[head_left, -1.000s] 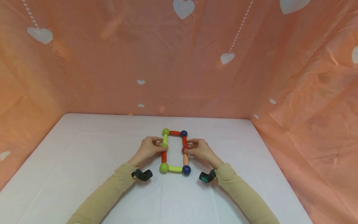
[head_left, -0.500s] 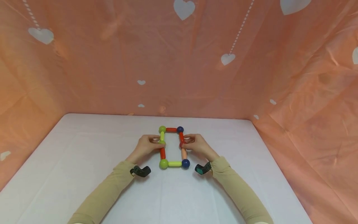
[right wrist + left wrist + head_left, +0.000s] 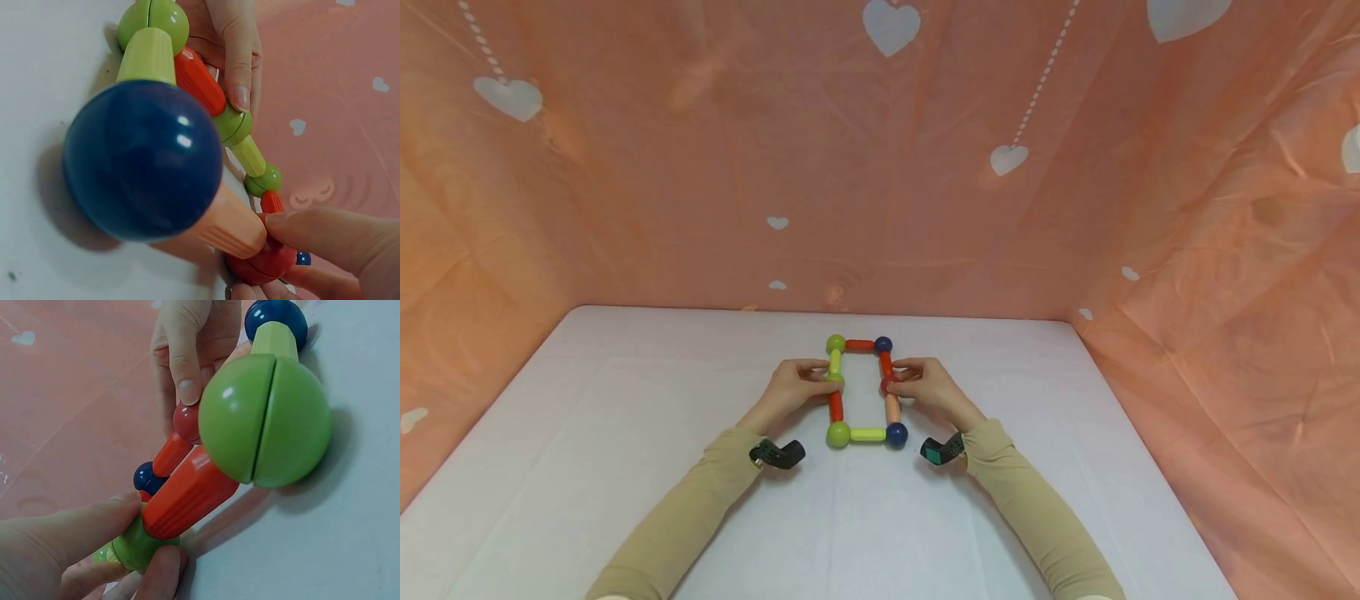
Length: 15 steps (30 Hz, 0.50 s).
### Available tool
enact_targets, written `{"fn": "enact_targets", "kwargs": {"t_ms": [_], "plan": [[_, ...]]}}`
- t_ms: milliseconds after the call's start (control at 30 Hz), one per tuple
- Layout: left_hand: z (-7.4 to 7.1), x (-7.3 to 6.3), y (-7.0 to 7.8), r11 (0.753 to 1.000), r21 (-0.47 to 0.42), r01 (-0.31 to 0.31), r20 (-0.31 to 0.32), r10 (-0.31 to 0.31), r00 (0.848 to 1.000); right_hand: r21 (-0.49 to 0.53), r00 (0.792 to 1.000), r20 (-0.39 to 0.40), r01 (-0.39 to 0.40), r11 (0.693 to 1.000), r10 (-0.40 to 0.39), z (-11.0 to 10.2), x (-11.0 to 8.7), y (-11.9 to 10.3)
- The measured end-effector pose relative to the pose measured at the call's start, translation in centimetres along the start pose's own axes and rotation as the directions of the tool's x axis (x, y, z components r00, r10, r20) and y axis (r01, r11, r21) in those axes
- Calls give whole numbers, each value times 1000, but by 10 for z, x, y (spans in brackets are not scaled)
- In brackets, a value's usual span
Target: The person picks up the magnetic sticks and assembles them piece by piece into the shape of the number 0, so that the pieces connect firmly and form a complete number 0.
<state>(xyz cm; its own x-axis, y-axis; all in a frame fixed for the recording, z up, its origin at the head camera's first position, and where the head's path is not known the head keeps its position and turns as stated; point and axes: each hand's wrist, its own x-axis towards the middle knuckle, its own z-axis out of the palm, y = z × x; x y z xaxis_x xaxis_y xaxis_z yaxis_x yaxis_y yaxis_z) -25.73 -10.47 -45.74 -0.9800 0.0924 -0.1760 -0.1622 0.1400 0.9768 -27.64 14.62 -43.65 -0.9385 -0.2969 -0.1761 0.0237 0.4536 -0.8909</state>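
A rectangular frame of toy balls joined by short rods lies on the white table, centred in front of me. My left hand (image 3: 792, 385) pinches the green middle ball (image 3: 140, 544) on its left side between thumb and fingers. Opposite, my right hand (image 3: 929, 385) grips the red ball (image 3: 259, 262) midway along the right side. Nearest me, a green ball (image 3: 838, 434) and a dark blue ball (image 3: 897, 435) form the corners, with a yellow-green rod (image 3: 868, 434) between them. A red rod (image 3: 860, 345) spans the far end. Fingers partly cover both middle balls.
The white tabletop (image 3: 662, 392) spreads around the frame. An orange-pink cloth (image 3: 737, 167) printed with white hearts hangs behind and at both sides. Dark wrist cameras (image 3: 777, 454) are strapped at both cuffs.
Both hands have moved the frame away from me and slightly left, mostly in the first half second. Their hold on the two middle balls looks the same.
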Motion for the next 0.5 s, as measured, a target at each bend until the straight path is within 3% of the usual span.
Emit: {"fn": "enact_targets", "kwargs": {"t_ms": [267, 500], "plan": [[-8, -1, -2, 996, -83, 41, 63, -36, 997, -15, 1000, 20, 16, 1000, -16, -8, -3, 6], [-11, -2, 0, 993, -102, 53, 77, -45, 996, 51, 997, 51, 52, 997, -55, -14, -4, 8]]}}
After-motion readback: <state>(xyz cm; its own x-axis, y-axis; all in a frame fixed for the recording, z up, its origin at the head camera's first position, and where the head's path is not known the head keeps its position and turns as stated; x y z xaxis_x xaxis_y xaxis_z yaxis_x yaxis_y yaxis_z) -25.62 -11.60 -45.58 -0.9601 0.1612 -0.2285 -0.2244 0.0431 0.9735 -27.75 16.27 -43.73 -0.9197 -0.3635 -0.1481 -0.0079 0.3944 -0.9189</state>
